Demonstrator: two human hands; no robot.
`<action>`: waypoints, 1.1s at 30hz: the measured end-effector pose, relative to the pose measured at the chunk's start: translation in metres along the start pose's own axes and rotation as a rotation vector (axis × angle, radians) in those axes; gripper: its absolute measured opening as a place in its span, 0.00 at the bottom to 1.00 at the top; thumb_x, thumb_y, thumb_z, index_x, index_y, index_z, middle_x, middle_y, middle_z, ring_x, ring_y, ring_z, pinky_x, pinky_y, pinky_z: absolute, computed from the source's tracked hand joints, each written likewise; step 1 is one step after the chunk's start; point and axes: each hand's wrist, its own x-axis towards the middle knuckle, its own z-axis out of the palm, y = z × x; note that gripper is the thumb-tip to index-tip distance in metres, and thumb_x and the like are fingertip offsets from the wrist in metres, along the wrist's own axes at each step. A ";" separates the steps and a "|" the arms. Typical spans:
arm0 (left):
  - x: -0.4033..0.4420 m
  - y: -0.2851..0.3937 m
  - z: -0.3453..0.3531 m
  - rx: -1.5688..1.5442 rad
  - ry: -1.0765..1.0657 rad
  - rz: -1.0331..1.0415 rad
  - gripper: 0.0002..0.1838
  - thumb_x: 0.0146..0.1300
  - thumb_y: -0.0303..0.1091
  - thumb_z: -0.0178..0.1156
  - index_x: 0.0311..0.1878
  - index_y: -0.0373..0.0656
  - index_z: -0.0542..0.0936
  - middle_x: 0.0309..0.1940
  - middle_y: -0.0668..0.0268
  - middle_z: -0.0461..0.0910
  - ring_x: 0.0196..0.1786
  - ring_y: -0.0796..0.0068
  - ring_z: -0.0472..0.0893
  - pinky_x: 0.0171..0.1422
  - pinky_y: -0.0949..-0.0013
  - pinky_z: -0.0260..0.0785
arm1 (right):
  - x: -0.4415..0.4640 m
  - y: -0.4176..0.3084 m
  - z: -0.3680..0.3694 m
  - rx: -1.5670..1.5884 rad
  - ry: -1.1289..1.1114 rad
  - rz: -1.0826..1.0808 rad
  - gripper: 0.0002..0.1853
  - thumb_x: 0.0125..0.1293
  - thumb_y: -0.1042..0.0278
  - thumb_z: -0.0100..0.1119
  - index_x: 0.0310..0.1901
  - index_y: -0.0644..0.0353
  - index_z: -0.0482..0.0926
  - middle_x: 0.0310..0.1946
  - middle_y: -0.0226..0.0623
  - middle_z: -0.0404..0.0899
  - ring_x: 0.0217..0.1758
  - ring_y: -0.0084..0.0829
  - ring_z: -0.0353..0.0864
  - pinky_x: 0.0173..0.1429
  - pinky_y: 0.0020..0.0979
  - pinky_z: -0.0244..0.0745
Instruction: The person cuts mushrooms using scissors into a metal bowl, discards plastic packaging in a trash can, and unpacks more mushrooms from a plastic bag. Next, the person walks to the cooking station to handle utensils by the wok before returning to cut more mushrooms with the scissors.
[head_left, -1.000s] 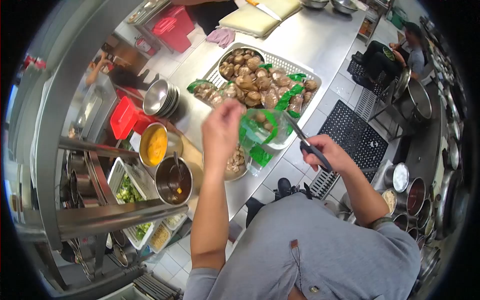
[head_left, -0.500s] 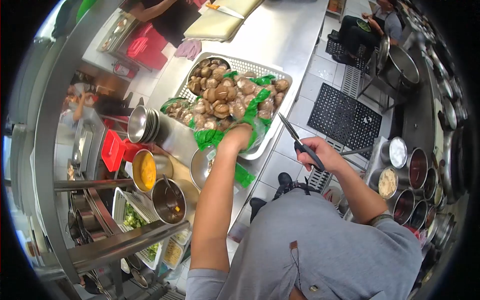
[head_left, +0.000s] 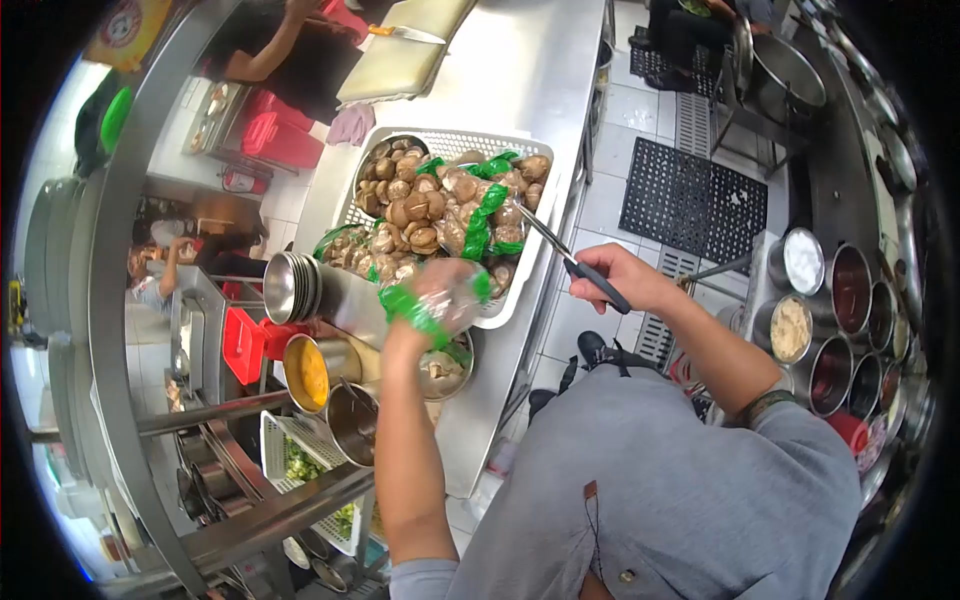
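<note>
My left hand [head_left: 415, 318] is closed on a clear plastic bag [head_left: 455, 300] with green bands, blurred by motion. The bag is in front of the near edge of a white perforated basket [head_left: 510, 312], above a metal bowl [head_left: 462, 385] with some green and pale scraps in it. Brown mushrooms [head_left: 420, 205] fill the basket, some loose and others in clear green-banded bags. A metal bowl lies tilted among them at the far left corner. In my right hand [head_left: 622, 278] are black-handled scissors [head_left: 545, 235], their tips reaching over the basket's right rim.
A cutting board [head_left: 400, 65] with an orange-handled knife [head_left: 405, 34] lies at the back of the steel counter [head_left: 530, 70]. Stacked bowls [head_left: 287, 287] and a pot of yellow liquid [head_left: 307, 372] stand left. Several pots [head_left: 803, 262] line the right side. Another person's arm [head_left: 270, 45] shows top left.
My left hand has drawn back from the mushrooms toward me, bringing the plastic bag over the near edge. The scissors have moved left in view, over the basket's rim. The camera view has shifted.
</note>
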 end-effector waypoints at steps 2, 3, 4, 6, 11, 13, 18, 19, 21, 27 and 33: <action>-0.013 0.012 -0.025 -0.244 0.162 -0.052 0.23 0.52 0.26 0.74 0.54 0.44 0.82 0.46 0.57 0.82 0.48 0.58 0.82 0.59 0.58 0.75 | 0.003 0.001 -0.002 0.016 0.003 0.023 0.15 0.66 0.58 0.71 0.35 0.61 0.78 0.22 0.25 0.75 0.22 0.18 0.76 0.26 0.22 0.73; -0.020 0.008 -0.027 -0.281 0.207 -0.066 0.24 0.51 0.25 0.74 0.54 0.43 0.82 0.47 0.58 0.82 0.49 0.60 0.82 0.59 0.58 0.75 | 0.005 0.002 0.003 0.036 0.029 0.005 0.16 0.66 0.57 0.72 0.34 0.61 0.78 0.22 0.25 0.75 0.23 0.18 0.76 0.27 0.22 0.72; -0.026 0.001 -0.026 -0.319 0.259 -0.081 0.25 0.50 0.24 0.75 0.54 0.43 0.82 0.48 0.59 0.82 0.50 0.61 0.82 0.58 0.59 0.75 | 0.012 0.001 0.010 0.051 0.051 -0.013 0.16 0.65 0.56 0.73 0.34 0.60 0.79 0.23 0.25 0.76 0.24 0.18 0.77 0.28 0.22 0.72; -0.030 -0.002 -0.026 -0.303 0.310 -0.096 0.28 0.48 0.24 0.77 0.56 0.42 0.82 0.48 0.61 0.81 0.50 0.64 0.81 0.59 0.62 0.74 | 0.030 0.002 0.022 0.050 0.078 -0.135 0.18 0.61 0.59 0.77 0.38 0.61 0.78 0.29 0.28 0.80 0.32 0.19 0.79 0.37 0.23 0.76; -0.010 0.035 -0.009 -0.349 0.275 -0.143 0.28 0.50 0.29 0.77 0.57 0.42 0.81 0.49 0.59 0.82 0.48 0.62 0.82 0.56 0.61 0.75 | 0.066 -0.033 0.075 0.034 0.188 -0.496 0.24 0.56 0.63 0.81 0.45 0.63 0.75 0.34 0.30 0.81 0.35 0.19 0.77 0.43 0.26 0.77; -0.005 0.043 0.000 -0.320 0.280 -0.075 0.28 0.51 0.31 0.76 0.58 0.43 0.80 0.50 0.57 0.82 0.48 0.60 0.83 0.56 0.60 0.76 | 0.072 -0.030 0.080 0.035 0.291 -0.430 0.19 0.58 0.66 0.77 0.43 0.63 0.74 0.34 0.31 0.81 0.35 0.20 0.77 0.41 0.26 0.76; -0.018 0.032 0.025 -0.105 0.466 0.035 0.24 0.57 0.32 0.73 0.56 0.39 0.79 0.50 0.57 0.81 0.51 0.61 0.82 0.57 0.61 0.74 | 0.085 -0.024 0.078 0.329 0.439 -0.299 0.12 0.61 0.71 0.69 0.39 0.60 0.74 0.31 0.29 0.78 0.32 0.19 0.77 0.36 0.23 0.74; -0.021 0.034 0.025 -0.102 0.446 0.000 0.24 0.57 0.33 0.72 0.55 0.38 0.78 0.50 0.55 0.80 0.51 0.58 0.81 0.56 0.59 0.74 | 0.085 -0.023 0.078 0.396 0.448 -0.242 0.12 0.60 0.72 0.69 0.39 0.59 0.74 0.31 0.29 0.78 0.31 0.19 0.76 0.34 0.24 0.73; -0.022 0.039 0.027 -0.103 0.395 -0.073 0.23 0.58 0.34 0.71 0.55 0.37 0.77 0.49 0.51 0.80 0.50 0.51 0.80 0.55 0.54 0.73 | 0.087 -0.021 0.079 0.509 0.466 -0.237 0.12 0.60 0.72 0.69 0.39 0.58 0.73 0.30 0.29 0.77 0.29 0.20 0.75 0.32 0.24 0.73; -0.021 0.058 0.028 -0.104 0.469 -0.075 0.18 0.60 0.36 0.70 0.49 0.40 0.79 0.43 0.54 0.82 0.45 0.52 0.81 0.52 0.56 0.73 | 0.085 -0.019 0.079 0.523 0.442 -0.224 0.12 0.59 0.72 0.68 0.38 0.58 0.72 0.30 0.29 0.77 0.25 0.21 0.75 0.28 0.24 0.72; -0.040 0.053 0.016 -0.194 0.321 -0.192 0.17 0.59 0.38 0.73 0.49 0.43 0.81 0.41 0.60 0.84 0.41 0.64 0.83 0.47 0.62 0.75 | 0.093 -0.005 0.076 0.152 0.484 -0.310 0.09 0.59 0.73 0.65 0.37 0.59 0.73 0.27 0.28 0.77 0.25 0.19 0.76 0.28 0.24 0.73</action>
